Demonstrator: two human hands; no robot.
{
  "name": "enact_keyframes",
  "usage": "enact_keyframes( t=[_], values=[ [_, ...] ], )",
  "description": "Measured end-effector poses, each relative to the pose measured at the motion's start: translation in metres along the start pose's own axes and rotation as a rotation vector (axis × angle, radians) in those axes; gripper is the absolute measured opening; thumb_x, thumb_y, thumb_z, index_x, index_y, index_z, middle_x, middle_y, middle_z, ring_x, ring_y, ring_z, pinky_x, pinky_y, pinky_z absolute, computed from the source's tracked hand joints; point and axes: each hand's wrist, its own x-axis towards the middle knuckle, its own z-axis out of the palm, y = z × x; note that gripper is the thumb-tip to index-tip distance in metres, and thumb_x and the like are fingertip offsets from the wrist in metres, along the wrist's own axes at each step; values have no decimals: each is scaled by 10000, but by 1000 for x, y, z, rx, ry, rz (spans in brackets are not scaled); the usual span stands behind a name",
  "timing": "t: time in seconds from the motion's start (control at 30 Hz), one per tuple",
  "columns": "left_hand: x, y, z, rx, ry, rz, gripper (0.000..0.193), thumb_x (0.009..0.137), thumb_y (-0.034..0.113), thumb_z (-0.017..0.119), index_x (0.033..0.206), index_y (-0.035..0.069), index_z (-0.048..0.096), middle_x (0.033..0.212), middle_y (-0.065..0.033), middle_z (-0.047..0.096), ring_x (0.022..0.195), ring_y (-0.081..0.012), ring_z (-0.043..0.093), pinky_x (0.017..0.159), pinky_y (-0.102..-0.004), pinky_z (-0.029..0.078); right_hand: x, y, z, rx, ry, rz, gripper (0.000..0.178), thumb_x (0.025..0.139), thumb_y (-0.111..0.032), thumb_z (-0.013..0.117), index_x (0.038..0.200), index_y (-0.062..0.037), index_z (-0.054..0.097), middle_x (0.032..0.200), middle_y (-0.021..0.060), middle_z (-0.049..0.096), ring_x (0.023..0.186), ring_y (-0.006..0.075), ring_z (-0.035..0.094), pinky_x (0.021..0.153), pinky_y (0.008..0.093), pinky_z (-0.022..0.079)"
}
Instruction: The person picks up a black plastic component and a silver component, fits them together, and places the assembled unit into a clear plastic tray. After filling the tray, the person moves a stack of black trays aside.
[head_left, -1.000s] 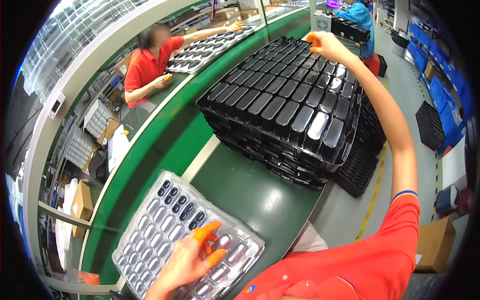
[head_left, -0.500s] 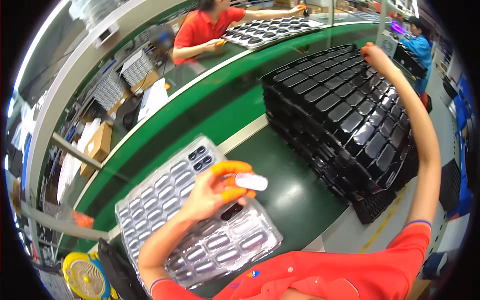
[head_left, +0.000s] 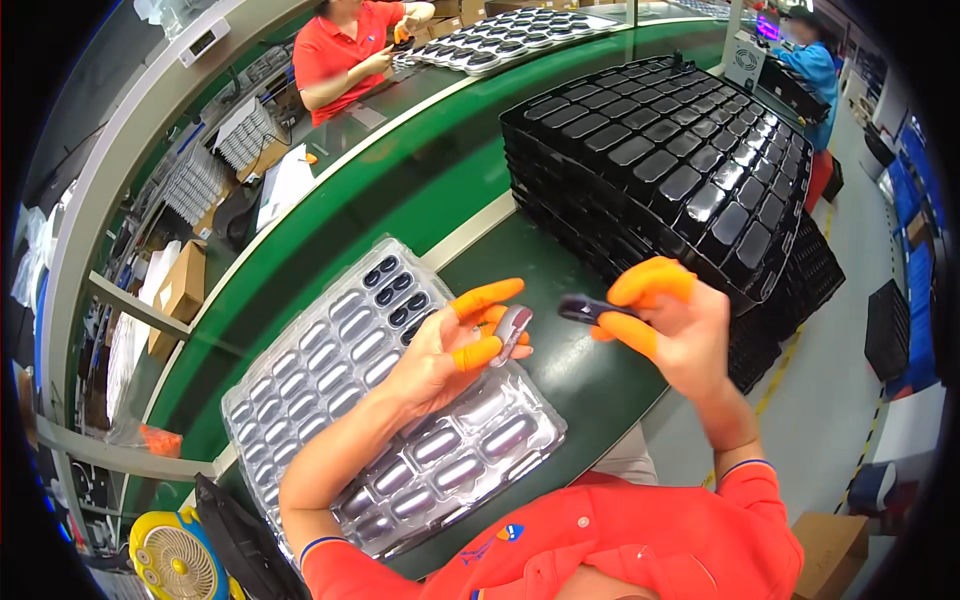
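Note:
My left hand (head_left: 432, 362), with orange finger cots, pinches a small oblong piece (head_left: 513, 332) with a shiny greyish-purple face. Just to its right, my right hand (head_left: 688, 325), also in orange finger cots, grips a dark oblong piece (head_left: 580, 309) by one end. The two pieces are close but apart. Beneath my left hand and forearm lies a clear plastic blister tray (head_left: 383, 372) with rows of oblong pockets. Several dark oblong pieces (head_left: 394, 292) sit in pockets at its far end; my left hand and forearm hide some pockets.
A tall stack of black pocketed trays (head_left: 575, 205) stands at right on the green bench (head_left: 610, 385). A green conveyor (head_left: 330, 245) curves behind. Across it a person in red (head_left: 345, 50) works beside another tray (head_left: 510, 42). A yellow fan (head_left: 175, 560) stands at lower left.
My right hand has come back from the far end of the black tray stack and now holds a dark piece. My left hand has tilted its piece. The person opposite has drawn their hands together.

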Motion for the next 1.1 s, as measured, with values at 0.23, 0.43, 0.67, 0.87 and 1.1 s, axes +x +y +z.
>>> enact_keyframes(
  t=[0.23,0.43,0.67,0.87,1.1],
  values=[
    [-3,-3,-10,292,26,85,514,781,82,683,1237,28,454,1015,-48,532,945,-142,527,888,-353,453,-1,50,30,200,137,61,160,736,103,660,883,59,616,858,60,576,727,123,575,592,216,456],
    [-5,-7,2,362,142,211,458,800,-10,633,1225,8,462,1028,-75,560,917,-162,574,782,-307,504,-2,63,44,74,157,-135,190,716,81,687,898,39,647,856,56,577,735,108,548,616,208,423],
    [-5,-9,5,383,65,205,401,824,-48,589,1204,-16,468,1069,-141,581,895,-221,628,754,-299,524,-7,53,45,-118,116,-163,170,691,88,686,853,40,667,845,73,574,714,120,528,628,226,418],
    [-9,-4,8,359,67,168,374,830,-35,590,1185,-34,473,1073,-166,587,899,-245,636,767,-319,528,-6,56,41,-36,46,-91,156,686,86,690,833,41,670,836,75,574,715,121,527,627,227,417],
    [-7,-10,6,296,90,233,308,832,-33,593,1123,-40,491,1024,-137,585,897,-216,626,759,-301,529,-7,53,41,-182,-9,-199,169,709,76,679,872,38,661,829,79,567,732,121,528,643,227,427]
  ],
)
